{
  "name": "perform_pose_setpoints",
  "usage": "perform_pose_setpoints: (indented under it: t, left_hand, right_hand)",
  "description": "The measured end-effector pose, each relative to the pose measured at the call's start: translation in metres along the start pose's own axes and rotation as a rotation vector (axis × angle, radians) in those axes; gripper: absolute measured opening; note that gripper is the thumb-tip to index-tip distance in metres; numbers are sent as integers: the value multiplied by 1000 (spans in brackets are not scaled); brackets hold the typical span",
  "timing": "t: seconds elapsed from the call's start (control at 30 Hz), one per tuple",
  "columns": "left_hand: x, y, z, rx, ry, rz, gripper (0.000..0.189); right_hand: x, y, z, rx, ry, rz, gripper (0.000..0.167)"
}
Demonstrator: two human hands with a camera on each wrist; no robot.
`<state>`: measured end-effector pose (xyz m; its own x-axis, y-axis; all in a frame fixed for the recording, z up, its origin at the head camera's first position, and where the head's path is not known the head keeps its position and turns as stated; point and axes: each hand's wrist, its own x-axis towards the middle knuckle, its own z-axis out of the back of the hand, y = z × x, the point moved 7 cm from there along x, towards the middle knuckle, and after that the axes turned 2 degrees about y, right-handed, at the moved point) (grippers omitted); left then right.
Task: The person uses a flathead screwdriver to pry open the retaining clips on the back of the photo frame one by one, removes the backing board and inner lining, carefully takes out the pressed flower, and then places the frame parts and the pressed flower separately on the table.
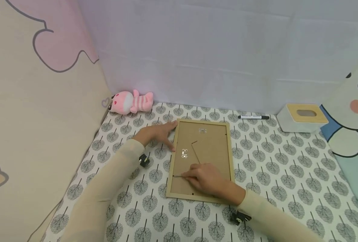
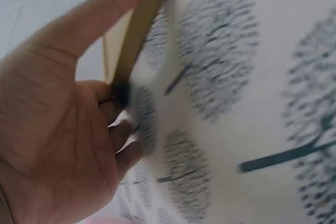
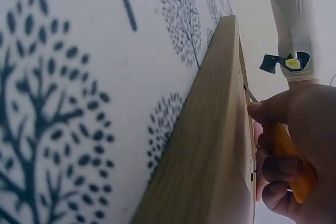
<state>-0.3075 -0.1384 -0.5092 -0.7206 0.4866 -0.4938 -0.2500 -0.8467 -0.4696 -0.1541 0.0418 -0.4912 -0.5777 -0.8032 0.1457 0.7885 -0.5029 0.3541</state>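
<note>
A picture frame with a light wooden rim lies back side up, showing its brown backing board. My left hand holds the frame's left side, with the thumb on the rim and the fingers bent at the upper left corner. In the left wrist view, the left hand has its thumb along the wooden bar. My right hand grips a screwdriver low over the board. Its orange handle sits in the curled fingers, and the thin metal shaft reaches the inner edge of the left rim.
Metal hangers and a thin bent stand wire lie on the backing. Behind on the tree-patterned cloth are a pink plush toy, a marker and a tissue box. Fabric walls rise at the back and sides.
</note>
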Motion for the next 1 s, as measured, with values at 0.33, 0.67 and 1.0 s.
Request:
perform_pose_setpoints:
  t: [0.33,0.67,1.0]
  left_hand:
    - [-6,-5,-7,97,-13,27,175]
    - [-4,-2,-4,98,-57,37,174]
    - [-5,-2,-5,95,-40,52,173]
  right_hand:
    - [6,2,4,-32,-8,37,16]
    - [37,14,22,-182,149,78,12]
    - [61,37,33,-350,193,140,22]
